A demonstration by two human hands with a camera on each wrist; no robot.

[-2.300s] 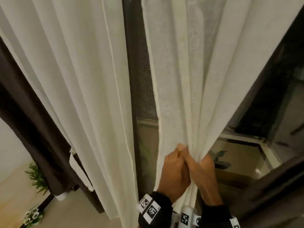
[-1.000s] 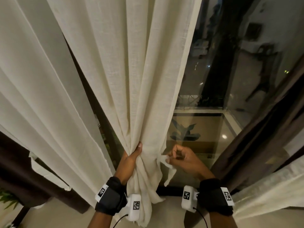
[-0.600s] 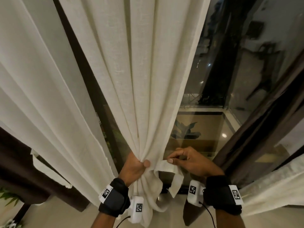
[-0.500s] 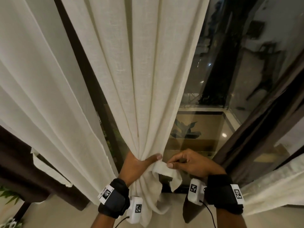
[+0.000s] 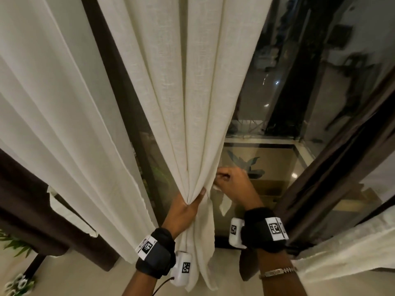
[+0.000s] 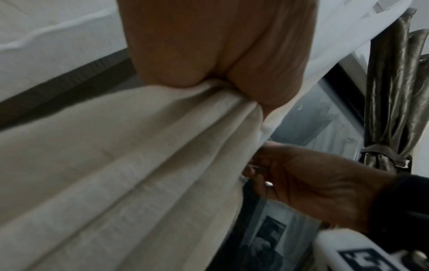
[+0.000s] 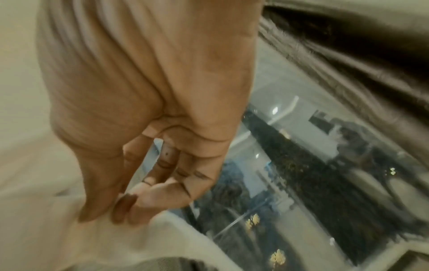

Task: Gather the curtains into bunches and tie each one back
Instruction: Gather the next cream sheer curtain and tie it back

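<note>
A cream curtain point(image 5: 192, 103) hangs at the centre, gathered into a bunch. My left hand point(image 5: 190, 201) grips the bunch low down, thumb across its front; the left wrist view shows the folds point(image 6: 139, 174) squeezed under the palm point(image 6: 232, 73). Just right of the bunch, my right hand point(image 5: 222, 180) pinches a white tie strip point(image 5: 225, 205), whose loose end hangs below the fingers. In the right wrist view the fingertips point(image 7: 125, 207) are closed on cream cloth point(image 7: 116, 238). How far the strip goes round the back of the bunch is hidden.
A second cream curtain point(image 5: 64, 124) hangs loose at the left, with a dark brown drape point(image 5: 25, 210) beyond it. Another dark drape point(image 5: 331, 167) stands at the right, tied back point(image 6: 390, 152). Window glass point(image 5: 277, 103) is behind; plants point(image 5: 15, 246) sit at floor level left.
My right hand has lifted a little and moved away from the left thumb, taking the tie strip with it. The left hand keeps its grip on the bunch.
</note>
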